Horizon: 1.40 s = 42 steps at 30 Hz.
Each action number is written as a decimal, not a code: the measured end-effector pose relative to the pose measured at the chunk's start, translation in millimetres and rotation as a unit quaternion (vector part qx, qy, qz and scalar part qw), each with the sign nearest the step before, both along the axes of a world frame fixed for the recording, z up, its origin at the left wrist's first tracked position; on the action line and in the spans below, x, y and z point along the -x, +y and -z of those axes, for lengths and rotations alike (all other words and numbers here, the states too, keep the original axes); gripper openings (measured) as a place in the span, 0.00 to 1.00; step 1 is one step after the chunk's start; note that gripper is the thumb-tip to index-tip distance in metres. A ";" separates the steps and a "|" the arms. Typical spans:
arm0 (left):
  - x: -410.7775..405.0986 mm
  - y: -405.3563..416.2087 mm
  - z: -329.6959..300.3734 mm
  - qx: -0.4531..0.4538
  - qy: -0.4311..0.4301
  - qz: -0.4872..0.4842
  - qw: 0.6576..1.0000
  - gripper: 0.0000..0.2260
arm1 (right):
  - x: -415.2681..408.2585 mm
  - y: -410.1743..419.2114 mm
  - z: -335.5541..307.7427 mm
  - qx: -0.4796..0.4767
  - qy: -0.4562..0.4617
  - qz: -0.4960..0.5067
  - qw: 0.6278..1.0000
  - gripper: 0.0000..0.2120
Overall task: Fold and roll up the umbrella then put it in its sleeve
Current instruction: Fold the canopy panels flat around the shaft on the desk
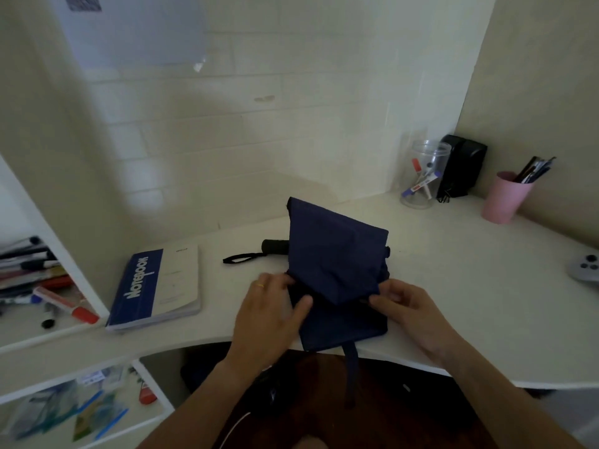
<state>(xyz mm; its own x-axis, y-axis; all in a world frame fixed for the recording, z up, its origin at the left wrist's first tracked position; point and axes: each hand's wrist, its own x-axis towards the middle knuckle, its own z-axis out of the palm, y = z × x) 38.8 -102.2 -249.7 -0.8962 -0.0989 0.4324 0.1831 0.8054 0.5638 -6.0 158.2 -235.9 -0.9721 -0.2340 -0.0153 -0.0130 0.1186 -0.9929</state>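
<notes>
A navy folding umbrella (334, 260) lies on the white desk (453, 286) near its front edge. Its black handle (275, 247) and wrist loop point left. One panel of the canopy stands up towards the wall, and a strap (351, 361) hangs over the desk edge. My left hand (272, 314) pinches the cloth at the panel's lower left. My right hand (405, 306) pinches the fold at the lower right corner. I see no separate sleeve.
A blue notebook (158, 286) lies left of the umbrella. At the back right stand a clear jar of markers (423, 175), a black speaker (462, 165) and a pink pen cup (504, 197). A grey controller (585, 267) sits at the right edge. Shelves with stationery (42, 286) are on the left.
</notes>
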 end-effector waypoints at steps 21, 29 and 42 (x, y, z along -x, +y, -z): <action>-5.4 22.2 -16.4 -0.350 -0.136 0.108 0.920 0.12 | 1.9 9.5 -8.6 0.218 -0.119 0.008 0.969 0.05; -8.3 20.0 -7.0 -0.294 -0.138 0.058 0.944 0.15 | 4.9 6.4 -7.4 0.180 -0.106 0.011 0.978 0.03; -14.0 23.6 7.4 -0.122 -0.052 0.022 0.991 0.28 | -9.5 -5.6 -8.4 0.019 0.004 0.072 0.997 0.25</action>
